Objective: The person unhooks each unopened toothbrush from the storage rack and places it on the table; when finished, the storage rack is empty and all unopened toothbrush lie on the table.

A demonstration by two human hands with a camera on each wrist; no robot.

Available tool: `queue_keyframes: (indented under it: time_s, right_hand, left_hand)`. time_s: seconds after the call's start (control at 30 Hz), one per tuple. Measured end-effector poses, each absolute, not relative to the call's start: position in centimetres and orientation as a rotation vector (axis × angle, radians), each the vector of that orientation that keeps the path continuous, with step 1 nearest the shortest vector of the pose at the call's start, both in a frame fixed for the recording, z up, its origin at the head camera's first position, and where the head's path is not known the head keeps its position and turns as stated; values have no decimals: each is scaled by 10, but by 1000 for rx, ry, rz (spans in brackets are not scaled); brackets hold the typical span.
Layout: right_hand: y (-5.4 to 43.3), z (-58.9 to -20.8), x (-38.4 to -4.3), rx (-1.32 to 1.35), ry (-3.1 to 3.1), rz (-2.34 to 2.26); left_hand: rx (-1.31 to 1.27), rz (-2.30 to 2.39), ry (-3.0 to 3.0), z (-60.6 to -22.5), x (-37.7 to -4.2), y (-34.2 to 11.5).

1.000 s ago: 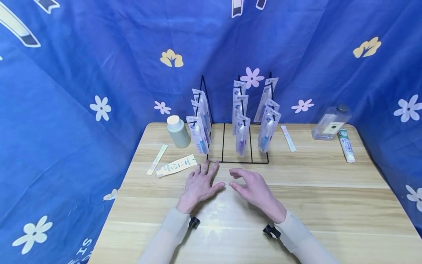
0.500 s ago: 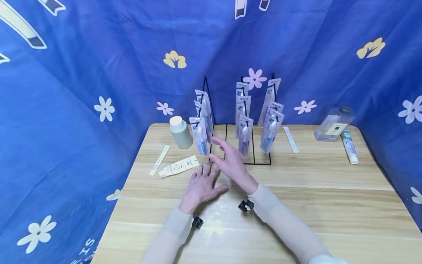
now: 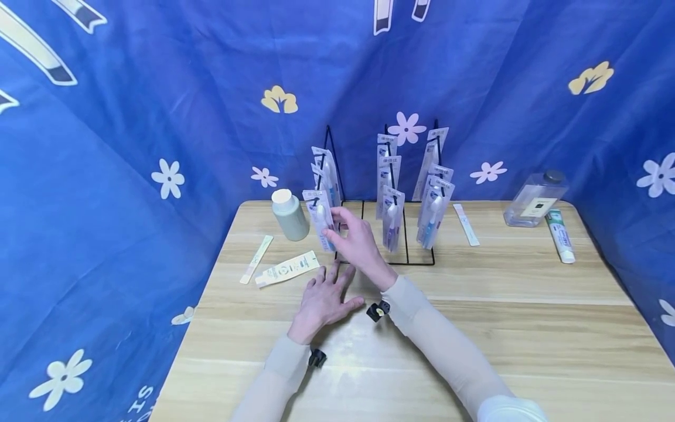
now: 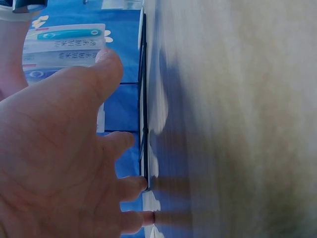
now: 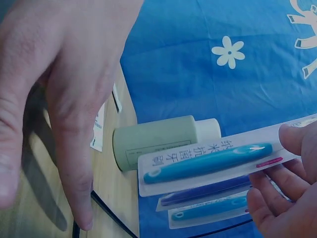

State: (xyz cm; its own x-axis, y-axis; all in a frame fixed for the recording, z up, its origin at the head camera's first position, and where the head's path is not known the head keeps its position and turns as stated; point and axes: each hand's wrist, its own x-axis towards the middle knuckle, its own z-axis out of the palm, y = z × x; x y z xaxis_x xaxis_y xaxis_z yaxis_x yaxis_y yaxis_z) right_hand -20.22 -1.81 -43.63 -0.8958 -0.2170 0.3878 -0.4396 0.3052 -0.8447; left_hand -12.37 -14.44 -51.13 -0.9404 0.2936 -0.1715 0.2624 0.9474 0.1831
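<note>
My right hand (image 3: 361, 243) pinches the front blue toothbrush pack (image 3: 319, 217) on the left row of a black wire rack (image 3: 416, 264). In the right wrist view, the thumb of the right hand (image 5: 292, 183) lies on the face of the toothbrush pack (image 5: 208, 168) and the fingers curl behind it. A purple and another blue toothbrush pack (image 5: 208, 213) hang behind. My left hand (image 3: 323, 302) is spread low over the table, its fingertips at the rack's front left corner. Its fingers (image 4: 126, 186) look straight and hold nothing in the left wrist view.
A pale green bottle (image 3: 291, 217) stands left of the rack, near a white tube (image 3: 287, 268) and a thin sachet (image 3: 256, 259). More toothbrush packs hang in the middle (image 3: 391, 225) and right rows. Another sachet (image 3: 466, 225), a clear bottle (image 3: 534, 202) and a toothpaste tube (image 3: 560, 235) lie right.
My right hand has moved from in front of the rack up and left, and now grips the front left toothbrush pack, which tilts slightly. The left hand stays in place.
</note>
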Motion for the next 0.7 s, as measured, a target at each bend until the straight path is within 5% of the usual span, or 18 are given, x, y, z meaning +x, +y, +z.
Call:
queue_keyframes:
  time_s: [0.7]
  right_hand:
    - [-24, -440, -201, 610, -2325, 1597]
  left_hand:
    - [405, 213, 2888, -511, -125, -143]
